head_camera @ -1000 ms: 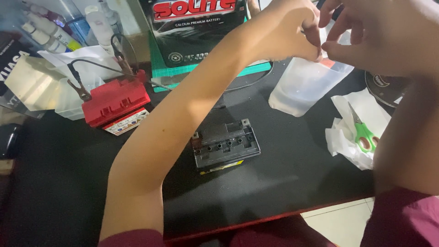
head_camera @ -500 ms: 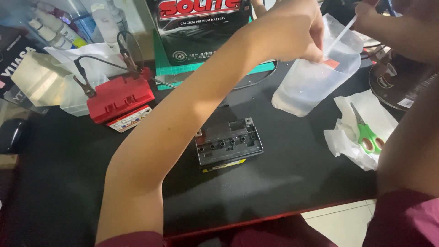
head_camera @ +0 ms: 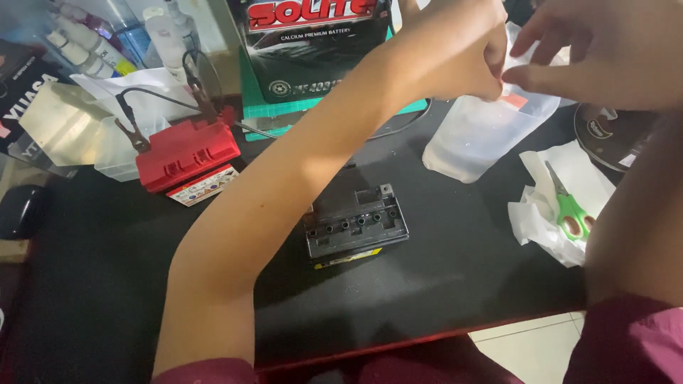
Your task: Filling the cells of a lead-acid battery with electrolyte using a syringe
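My left hand (head_camera: 455, 53) reaches across the table and pinches the top edge of a translucent plastic container (head_camera: 477, 139) holding clear liquid, which stands tilted on the black tabletop. My right hand (head_camera: 597, 60) is beside it, fingers spread, with the fingertips at a small red tab (head_camera: 516, 101) on the container's top. Under my left forearm lies a small black battery (head_camera: 356, 224) with a row of open filler holes along its top. Neither hand touches that battery.
A red battery (head_camera: 188, 153) with two clamps on it sits at the left. A large black battery box (head_camera: 313, 43) stands behind. Green-handled scissors (head_camera: 573, 213) lie on crumpled white paper (head_camera: 541, 213) at the right. Bottles (head_camera: 92, 50) stand at the back left.
My right hand, which had pulled up and away to the right half a second ago, has come back to the container's top. My left hand has kept its pinch there.
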